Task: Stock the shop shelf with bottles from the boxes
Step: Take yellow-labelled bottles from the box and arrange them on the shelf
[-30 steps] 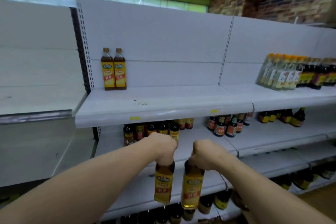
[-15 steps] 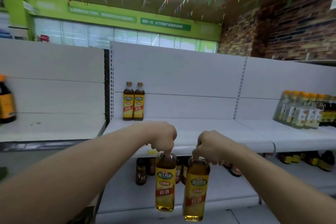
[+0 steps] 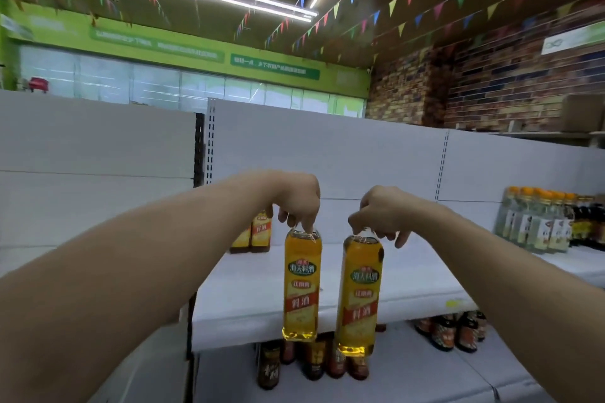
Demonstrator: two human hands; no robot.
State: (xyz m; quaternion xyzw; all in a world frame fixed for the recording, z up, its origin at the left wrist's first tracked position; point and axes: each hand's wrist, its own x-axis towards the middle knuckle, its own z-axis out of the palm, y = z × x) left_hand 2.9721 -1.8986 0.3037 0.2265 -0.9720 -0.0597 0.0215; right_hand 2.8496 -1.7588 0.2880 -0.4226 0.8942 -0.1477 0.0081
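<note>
left hand pinching bottle by cap, right hand same on other bottle. bottoms might clip shelf edge, slip out

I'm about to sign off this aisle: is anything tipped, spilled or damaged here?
Nothing stands out. The left hand holds the left bottle and the right hand the right bottle by their necks, both roughly upright, before the white shelf. The shelved pair behind stands straight; no spill shows.
</note>
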